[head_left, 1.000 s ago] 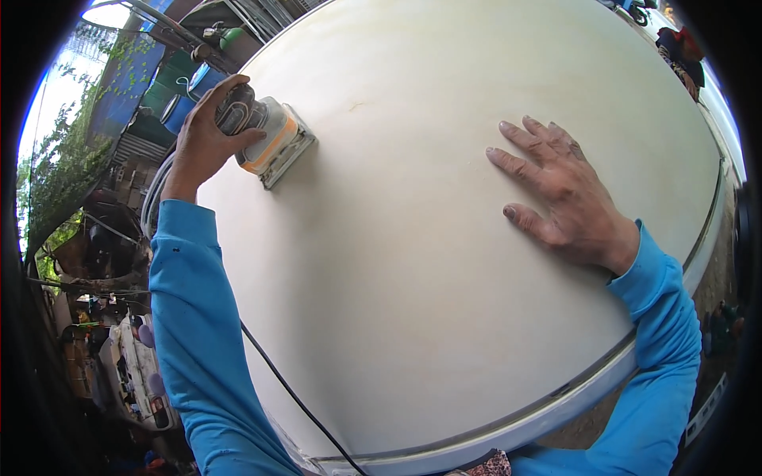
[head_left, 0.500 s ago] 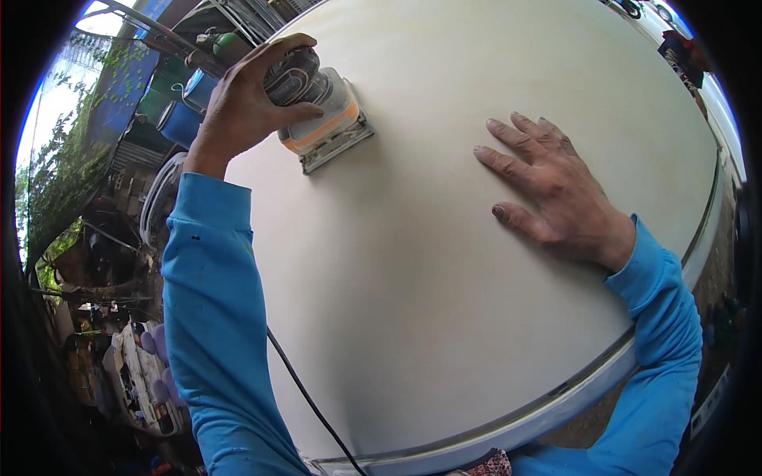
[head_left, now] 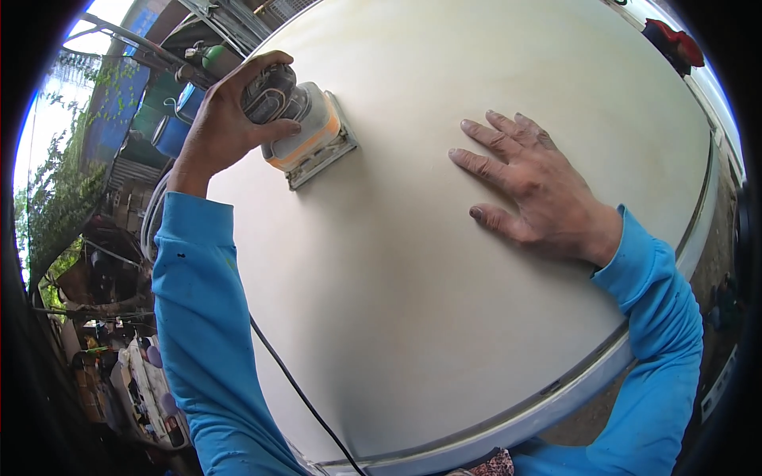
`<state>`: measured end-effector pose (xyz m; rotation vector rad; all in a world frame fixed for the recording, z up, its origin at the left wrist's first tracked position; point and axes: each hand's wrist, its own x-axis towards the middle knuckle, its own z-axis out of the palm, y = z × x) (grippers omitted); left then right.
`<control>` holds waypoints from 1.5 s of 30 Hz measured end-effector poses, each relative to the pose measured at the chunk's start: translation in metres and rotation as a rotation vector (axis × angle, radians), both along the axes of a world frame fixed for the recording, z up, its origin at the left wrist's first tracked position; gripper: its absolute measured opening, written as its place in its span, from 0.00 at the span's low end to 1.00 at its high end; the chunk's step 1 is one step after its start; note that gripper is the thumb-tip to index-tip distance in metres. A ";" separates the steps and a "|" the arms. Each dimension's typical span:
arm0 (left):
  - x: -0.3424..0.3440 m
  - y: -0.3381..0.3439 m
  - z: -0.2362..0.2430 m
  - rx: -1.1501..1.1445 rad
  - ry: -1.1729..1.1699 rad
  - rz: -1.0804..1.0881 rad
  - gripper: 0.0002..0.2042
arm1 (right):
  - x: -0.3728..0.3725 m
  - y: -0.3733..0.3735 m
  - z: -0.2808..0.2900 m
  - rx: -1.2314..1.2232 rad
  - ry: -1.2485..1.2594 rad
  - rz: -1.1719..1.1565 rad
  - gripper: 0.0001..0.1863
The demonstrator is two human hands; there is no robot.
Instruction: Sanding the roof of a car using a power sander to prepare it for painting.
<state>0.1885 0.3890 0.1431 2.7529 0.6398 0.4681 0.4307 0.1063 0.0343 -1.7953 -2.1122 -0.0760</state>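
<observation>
Gripped from its left side, a dusty grey electric sander (head_left: 305, 127) with an orange band sits with its flat pad on a large pale painted panel (head_left: 429, 317). My left hand (head_left: 226, 119) wraps round the sander's top, the thumb along its near side; the palm side of the grip is hidden. To the right, my right hand (head_left: 532, 186) lies flat on the panel with its fingers spread, holding nothing. Dust greys the fingertips of this hand.
A black cord (head_left: 294, 382) runs over the panel's near left part, beside my left sleeve. A trim groove (head_left: 548, 390) edges the panel. Blue barrels (head_left: 171, 135) and a green cylinder (head_left: 220, 60) stand beyond on the left. At the far right is a person in red and dark clothing (head_left: 675, 47).
In the view, the sander and my left hand sit slightly farther left and the sander a little lower. My right hand appears shifted slightly left too, as does the background, so the view itself has moved.
</observation>
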 end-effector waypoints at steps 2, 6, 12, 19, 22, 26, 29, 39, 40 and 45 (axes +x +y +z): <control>0.000 -0.001 0.000 0.053 0.000 0.021 0.36 | -0.001 -0.003 -0.001 0.014 -0.016 -0.008 0.30; -0.002 0.003 -0.004 0.056 0.034 0.109 0.36 | 0.005 -0.009 -0.005 0.000 0.009 -0.006 0.30; -0.024 0.028 -0.026 0.010 0.027 0.196 0.38 | 0.031 0.008 -0.024 -0.027 -0.007 -0.016 0.30; -0.065 0.070 -0.034 0.002 0.011 0.344 0.39 | 0.068 0.057 -0.026 -0.064 -0.008 -0.042 0.31; -0.032 0.137 -0.021 0.045 0.038 0.358 0.38 | 0.141 0.135 -0.012 -0.083 -0.013 -0.025 0.31; -0.042 0.152 -0.027 0.107 0.038 0.402 0.39 | 0.170 0.159 -0.014 -0.095 -0.037 -0.037 0.31; -0.058 0.154 -0.031 0.011 0.040 0.479 0.39 | 0.183 0.168 -0.019 -0.064 -0.021 -0.016 0.31; -0.074 0.169 -0.035 -0.062 -0.024 0.600 0.38 | 0.196 0.188 -0.024 -0.060 -0.012 -0.028 0.31; -0.069 0.168 -0.031 -0.021 -0.001 0.570 0.38 | 0.192 0.180 -0.021 -0.056 -0.004 -0.019 0.31; -0.004 0.168 -0.016 0.105 -0.001 0.410 0.39 | 0.178 0.163 -0.008 -0.058 0.007 -0.020 0.31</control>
